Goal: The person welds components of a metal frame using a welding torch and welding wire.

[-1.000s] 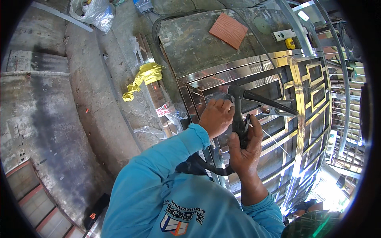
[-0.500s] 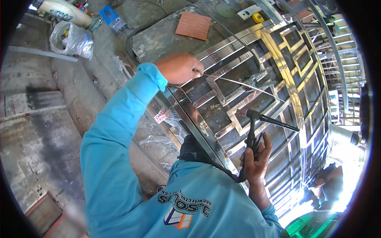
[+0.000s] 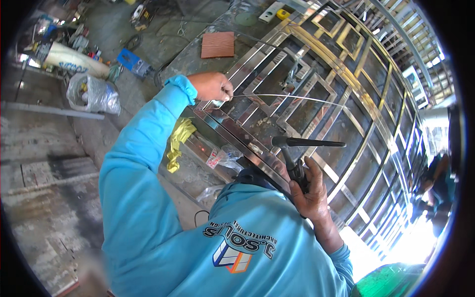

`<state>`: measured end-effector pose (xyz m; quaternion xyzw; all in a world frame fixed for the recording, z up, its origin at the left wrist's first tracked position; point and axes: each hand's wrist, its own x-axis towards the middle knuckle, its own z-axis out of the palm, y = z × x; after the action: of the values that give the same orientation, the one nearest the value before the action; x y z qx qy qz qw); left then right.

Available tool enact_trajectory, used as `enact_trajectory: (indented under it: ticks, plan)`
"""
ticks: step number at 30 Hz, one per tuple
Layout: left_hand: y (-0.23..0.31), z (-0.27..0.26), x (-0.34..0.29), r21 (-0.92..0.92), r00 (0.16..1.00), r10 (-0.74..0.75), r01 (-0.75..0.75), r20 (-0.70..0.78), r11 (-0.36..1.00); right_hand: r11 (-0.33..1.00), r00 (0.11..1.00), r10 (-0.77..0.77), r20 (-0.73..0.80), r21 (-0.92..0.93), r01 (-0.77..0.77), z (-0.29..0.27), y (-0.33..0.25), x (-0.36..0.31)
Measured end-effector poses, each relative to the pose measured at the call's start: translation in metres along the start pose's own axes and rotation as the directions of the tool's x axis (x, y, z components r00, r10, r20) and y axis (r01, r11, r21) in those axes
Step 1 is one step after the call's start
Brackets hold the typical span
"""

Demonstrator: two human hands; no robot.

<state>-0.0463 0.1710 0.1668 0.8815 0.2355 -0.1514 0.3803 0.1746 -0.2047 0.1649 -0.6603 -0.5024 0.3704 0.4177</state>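
My left hand (image 3: 213, 87), in a blue sleeve, is closed on one end of a thin filler rod (image 3: 302, 97). The rod reaches right in a shallow bow over a shiny metal grille (image 3: 316, 129) of crossing bars and stepped shapes. In my right hand (image 3: 310, 192) is a TIG welding torch (image 3: 296, 170), gripped by its dark handle. Its long black back cap points right, and its head sits above the grille's near part. No arc shows at the torch. Near my left hand, a polished bar (image 3: 238, 141) forms the grille's near left edge.
A reddish-brown square board (image 3: 217, 45) and a yellow tape measure (image 3: 283, 14) lie beyond the grille. To the left are a clear plastic bag (image 3: 94, 94), a pale cylinder (image 3: 74, 62) and yellow crumpled material (image 3: 180, 141). Another person (image 3: 438, 173) is at the right, near bright light.
My view has shifted, bringing more floor at the left into sight. The torch has turned, so its back cap points more level. The rod now bows and has swung up toward level.
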Motion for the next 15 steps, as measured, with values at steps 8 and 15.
enact_trajectory:
  ticks: [8, 15]
  plan:
    - [0.009, -0.005, -0.054, 0.106, 1.000, -0.005, 0.006, -0.006, 0.994, 0.991, 0.980, 0.114, -0.163, 0.089, -0.100, 0.062, -0.002, -0.053]
    - [0.013, 0.004, -0.099, 0.119, 1.000, -0.026, 0.028, -0.013, 0.993, 0.918, 0.921, 0.246, -0.301, 0.376, -0.123, 0.134, 0.004, -0.115]
